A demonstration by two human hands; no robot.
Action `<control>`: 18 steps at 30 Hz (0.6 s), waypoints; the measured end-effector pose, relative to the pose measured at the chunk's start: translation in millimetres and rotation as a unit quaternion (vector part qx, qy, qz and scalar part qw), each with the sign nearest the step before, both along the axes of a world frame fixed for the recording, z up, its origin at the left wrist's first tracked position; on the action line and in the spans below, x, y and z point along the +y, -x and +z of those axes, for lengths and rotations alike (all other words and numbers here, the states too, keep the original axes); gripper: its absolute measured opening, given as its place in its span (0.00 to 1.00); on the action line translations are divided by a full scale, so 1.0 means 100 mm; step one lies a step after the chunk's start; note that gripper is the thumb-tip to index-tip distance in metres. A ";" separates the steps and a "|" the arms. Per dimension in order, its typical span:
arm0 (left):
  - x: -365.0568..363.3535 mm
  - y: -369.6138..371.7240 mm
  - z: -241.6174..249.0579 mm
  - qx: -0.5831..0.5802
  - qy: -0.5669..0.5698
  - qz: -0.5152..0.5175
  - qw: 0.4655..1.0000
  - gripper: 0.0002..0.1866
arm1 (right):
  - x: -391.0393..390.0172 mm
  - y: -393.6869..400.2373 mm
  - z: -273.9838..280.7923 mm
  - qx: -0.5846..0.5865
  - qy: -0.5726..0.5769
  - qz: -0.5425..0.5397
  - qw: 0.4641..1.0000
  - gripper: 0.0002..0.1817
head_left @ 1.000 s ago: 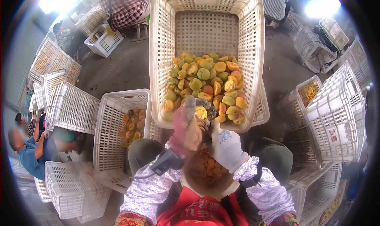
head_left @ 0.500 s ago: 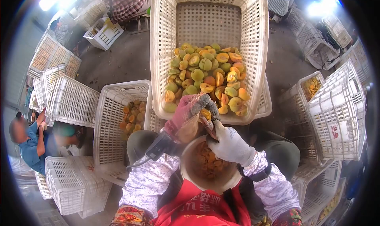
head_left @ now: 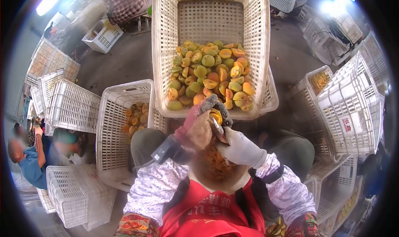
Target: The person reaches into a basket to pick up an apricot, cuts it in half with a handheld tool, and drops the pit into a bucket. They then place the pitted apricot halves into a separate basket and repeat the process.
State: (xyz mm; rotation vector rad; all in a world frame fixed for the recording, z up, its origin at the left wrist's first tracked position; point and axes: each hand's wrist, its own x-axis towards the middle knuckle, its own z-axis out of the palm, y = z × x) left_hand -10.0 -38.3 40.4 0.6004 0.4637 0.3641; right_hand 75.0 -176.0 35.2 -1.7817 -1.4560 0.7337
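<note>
My left hand (head_left: 198, 122), in a pink and grey glove, grips a yellow-orange apricot (head_left: 215, 115) just below the near rim of a big white crate (head_left: 165, 50). My right hand (head_left: 240, 147), in a white glove, holds a small knife (head_left: 217, 127) whose blade rests against that fruit. Directly under both hands sits a round basin (head_left: 232, 184) with orange fruit halves in it, resting on my lap. The big crate holds many green, yellow and orange apricots (head_left: 210, 75).
A second white crate (head_left: 109, 129) with some orange fruit stands at my left knee. Empty and stacked white crates (head_left: 70, 106) fill the left side, more crates (head_left: 353, 112) the right. A person in blue (head_left: 31, 164) crouches at far left; others sit behind the big crate.
My view has tipped slightly, so the crate and hands sit a little higher in the picture. Both hands stay together on the fruit over the basin, the knife working against it.
</note>
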 end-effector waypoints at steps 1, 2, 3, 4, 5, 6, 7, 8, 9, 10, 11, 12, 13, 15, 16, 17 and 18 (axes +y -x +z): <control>-0.02 0.01 0.03 -0.002 0.001 0.000 1.000 0.17 | 0.00 0.02 0.08 0.095 0.054 0.002 0.994 0.14; -0.04 0.02 0.05 0.009 0.017 0.004 1.000 0.18 | 0.00 0.03 0.12 0.189 0.107 0.003 0.976 0.13; -0.06 0.03 0.06 0.020 0.034 0.007 0.999 0.18 | -0.03 0.05 0.04 0.187 0.108 0.003 0.976 0.13; -0.09 0.05 0.04 0.019 0.036 0.007 0.999 0.18 | -0.06 0.09 -0.11 0.037 0.017 0.007 0.999 0.12; -0.11 0.06 0.02 0.045 -0.093 0.009 0.995 0.19 | -0.10 0.11 -0.21 -0.115 -0.075 0.010 0.990 0.12; -0.11 0.05 0.00 0.069 -0.221 0.009 0.973 0.20 | -0.10 0.11 -0.05 -0.117 -0.076 0.007 0.990 0.12; -0.09 0.04 0.00 0.066 -0.223 0.006 0.973 0.20 | -0.09 0.11 0.23 0.116 0.076 -0.001 0.990 0.11; -0.08 0.05 -0.01 0.043 -0.247 -0.015 0.968 0.22 | -0.10 0.11 0.38 0.344 0.222 -0.009 0.912 0.10; -0.08 0.08 -0.03 0.022 -0.270 -0.038 0.962 0.24 | -0.11 0.10 0.38 0.348 0.223 -0.013 0.911 0.10; -0.06 0.08 -0.03 -0.018 -0.261 -0.060 0.963 0.25 | -0.10 0.08 0.38 0.339 0.244 -0.009 0.909 0.11; -0.09 0.07 -0.05 -0.019 -0.260 -0.059 0.964 0.25 | -0.10 0.06 0.38 0.327 0.264 -0.004 0.907 0.11; -0.13 0.05 -0.06 -0.030 -0.174 -0.044 0.983 0.25 | -0.11 0.03 0.34 0.325 0.265 -0.002 0.908 0.11; -0.15 0.04 -0.07 -0.039 -0.087 -0.030 0.995 0.25 | -0.14 -0.01 0.24 0.271 0.206 0.018 0.940 0.11; -0.09 0.04 -0.11 -0.027 -0.110 -0.015 0.993 0.20 | -0.27 -0.09 -0.07 0.218 0.146 0.035 0.964 0.11; 0.02 0.04 -0.15 0.008 -0.152 0.023 0.988 0.18 | -0.39 -0.12 -0.30 0.030 0.076 0.081 0.993 0.12; 0.11 0.07 -0.18 0.042 -0.195 0.061 0.978 0.16 | -0.48 -0.12 -0.42 -0.161 0.001 0.126 0.979 0.12; 0.19 0.15 -0.06 0.011 -0.115 0.077 0.990 0.13 | -0.52 -0.05 -0.22 -0.165 0.134 0.109 0.971 0.14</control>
